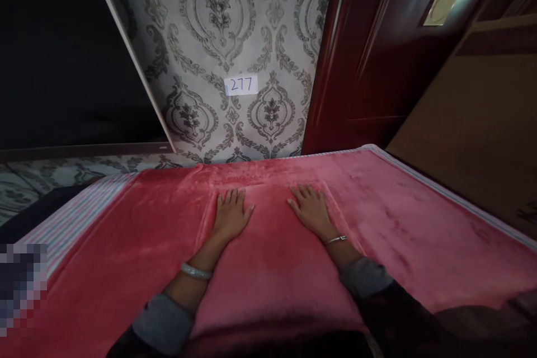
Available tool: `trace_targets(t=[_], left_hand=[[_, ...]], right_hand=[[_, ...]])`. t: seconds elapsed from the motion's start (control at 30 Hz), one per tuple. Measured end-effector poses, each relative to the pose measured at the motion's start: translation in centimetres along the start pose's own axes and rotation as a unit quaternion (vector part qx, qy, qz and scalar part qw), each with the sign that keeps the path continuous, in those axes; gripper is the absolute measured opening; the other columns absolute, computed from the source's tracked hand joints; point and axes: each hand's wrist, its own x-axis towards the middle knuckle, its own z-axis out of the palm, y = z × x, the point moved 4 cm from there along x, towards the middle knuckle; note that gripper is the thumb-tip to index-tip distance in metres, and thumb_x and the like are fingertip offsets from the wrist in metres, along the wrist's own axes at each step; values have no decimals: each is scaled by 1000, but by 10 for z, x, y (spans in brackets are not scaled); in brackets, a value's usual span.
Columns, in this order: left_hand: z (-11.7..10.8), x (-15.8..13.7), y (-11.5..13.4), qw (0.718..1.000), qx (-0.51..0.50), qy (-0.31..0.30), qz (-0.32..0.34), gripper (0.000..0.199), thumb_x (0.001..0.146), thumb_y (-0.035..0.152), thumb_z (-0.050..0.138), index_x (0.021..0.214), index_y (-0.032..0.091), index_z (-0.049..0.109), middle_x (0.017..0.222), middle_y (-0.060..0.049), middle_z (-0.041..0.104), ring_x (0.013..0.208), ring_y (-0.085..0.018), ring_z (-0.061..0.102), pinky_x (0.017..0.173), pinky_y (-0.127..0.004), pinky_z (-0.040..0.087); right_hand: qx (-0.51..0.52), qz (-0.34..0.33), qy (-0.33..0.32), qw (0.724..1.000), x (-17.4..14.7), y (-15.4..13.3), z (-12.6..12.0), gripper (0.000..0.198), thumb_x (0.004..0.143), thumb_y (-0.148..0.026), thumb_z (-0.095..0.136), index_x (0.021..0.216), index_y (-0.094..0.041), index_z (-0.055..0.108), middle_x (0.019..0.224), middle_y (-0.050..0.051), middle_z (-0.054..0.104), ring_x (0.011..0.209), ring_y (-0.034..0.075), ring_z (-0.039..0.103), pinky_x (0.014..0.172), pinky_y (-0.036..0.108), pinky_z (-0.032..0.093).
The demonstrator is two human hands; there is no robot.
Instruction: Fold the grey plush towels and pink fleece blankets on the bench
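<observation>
A pink plush cloth piece (pixel 271 240), roughly rectangular, lies flat over a larger pink plush blanket (pixel 134 240). I cannot tell whether it is folded or a single layer. Near its far left corner rests my left hand (pixel 230 215), palm down with the fingers stretched out. My right hand (pixel 311 210) presses flat near the far right corner, its fingers spread and the thumb pointing inward. Neither hand grips anything. Below the blanket, a striped cloth (pixel 94 204) shows along the left and right edges.
Patterned wallpaper (pixel 218 11) with a paper label reading 277 (pixel 241 85) stands behind the blanket. A large black screen (pixel 75 56) is at the left. To the right are a dark red wood panel (pixel 369 50) with a switch plate (pixel 442 6) and a brown board (pixel 474 117).
</observation>
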Motion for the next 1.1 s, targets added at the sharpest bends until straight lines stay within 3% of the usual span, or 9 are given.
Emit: trace_targets(t=[0.23, 0.37, 0.43, 0.5, 0.63, 0.73, 0.87, 1.0, 1.1], left_hand=[[-3, -3, 3, 1000, -8, 2, -4, 67, 100, 50, 31, 152, 10, 38, 157, -22, 39, 148, -34, 32, 120, -59, 19], [-12, -8, 1, 999, -1, 40, -17, 64, 99, 51, 35, 151, 15, 42, 159, -21, 36, 149, -34, 30, 120, -62, 16], [-14, -11, -9, 997, -7, 55, -47, 63, 98, 53, 36, 150, 19, 44, 160, -20, 33, 150, -37, 25, 118, -66, 17], [-11, -15, -25, 996, -37, 31, -78, 64, 98, 54, 35, 152, 21, 40, 163, -18, 29, 151, -38, 23, 115, -68, 22], [-2, -26, -58, 991, -103, -27, -85, 64, 100, 48, 30, 156, 17, 32, 166, -18, 18, 149, -34, 30, 117, -55, 31], [-6, -34, -73, 991, -101, -53, -75, 64, 101, 45, 30, 156, 15, 31, 163, -20, 27, 150, -31, 29, 119, -52, 28], [-33, -32, -66, 994, -55, -39, -80, 63, 98, 50, 36, 153, 19, 40, 165, -16, 23, 152, -39, 19, 118, -65, 21], [-50, -10, -13, 991, -81, -28, 106, 56, 102, 40, 27, 155, 24, 34, 166, -8, 24, 154, -28, 16, 122, -58, 15], [-37, 3, 18, 983, -78, -47, 161, 54, 102, 36, 27, 155, 27, 34, 164, -5, 29, 153, -26, 19, 122, -59, 13]], right_hand=[[-6, -4, -3, 1000, -2, -4, -3, 52, 103, -46, 32, 146, -22, 49, 154, 12, 44, 142, 33, 34, 114, 58, 25], [-7, 2, -5, 1000, -3, 7, -10, 53, 103, -44, 31, 147, -19, 47, 154, 14, 44, 142, 32, 36, 112, 58, 29], [-12, 20, -12, 1000, -7, 21, -12, 54, 103, -44, 31, 148, -18, 46, 155, 16, 43, 143, 33, 33, 112, 61, 28], [-10, 54, -32, 998, -14, 39, -12, 55, 102, -44, 31, 150, -20, 43, 158, 15, 38, 145, 35, 30, 110, 64, 30], [14, 96, -81, 992, -28, 66, -9, 57, 103, -43, 30, 156, -23, 33, 165, 11, 23, 147, 35, 29, 109, 61, 36], [15, 90, -108, 990, -31, 71, -17, 56, 103, -41, 29, 157, -24, 32, 166, 10, 21, 146, 35, 30, 109, 62, 36], [-5, 31, -86, 996, -26, 41, -45, 54, 102, -41, 36, 154, -26, 39, 163, 10, 29, 149, 37, 24, 112, 67, 26], [53, -160, -93, 981, -32, -30, -58, 54, 104, -44, 35, 155, -28, 38, 163, 7, 30, 151, 29, 21, 120, 54, 20], [80, -213, -144, 963, -44, -65, -46, 59, 104, -52, 32, 158, -28, 31, 164, 7, 26, 152, 28, 18, 122, 55, 17]])
